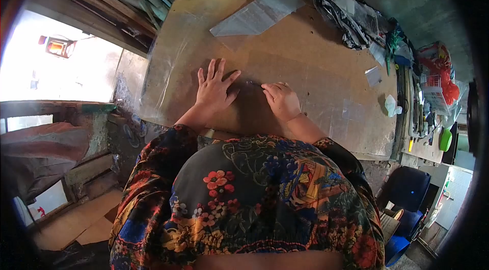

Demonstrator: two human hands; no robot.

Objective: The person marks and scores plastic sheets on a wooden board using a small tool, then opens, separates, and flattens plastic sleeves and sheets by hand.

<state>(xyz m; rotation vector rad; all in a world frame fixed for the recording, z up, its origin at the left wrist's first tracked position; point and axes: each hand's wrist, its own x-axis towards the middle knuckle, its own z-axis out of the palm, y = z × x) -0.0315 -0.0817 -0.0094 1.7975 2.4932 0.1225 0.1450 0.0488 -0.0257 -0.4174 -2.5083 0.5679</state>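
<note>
slim dark object [256, 84], too small to be named surely, is pinched between the thumb and forefinger of the right hand [281, 102], its free end pointed toward the left hand [213, 89]. whether the board [188, 41] is touched by that end cannot be told. the left hand is laid palm down on the board, its fingers spread, just beside the object but apart from it. by the grip and the flattened hand, the work is judged to be under way rather than finished; how much has been done and how much is left cannot be told, as no clear mark or cut can be made out near the object. beyond the hands, the far edge of the board is overlain by clear plastic sheets [254, 15], and its far right corner by a black-and-white striped bag [351, 36]. nearer on the right side, a crumpled white scrap [391, 106] is seen near the board's edge. past that edge, a red bag [448, 89] and a yellow-handled tool [410, 144] are kept, with a blue chair [402, 188] set below
</note>
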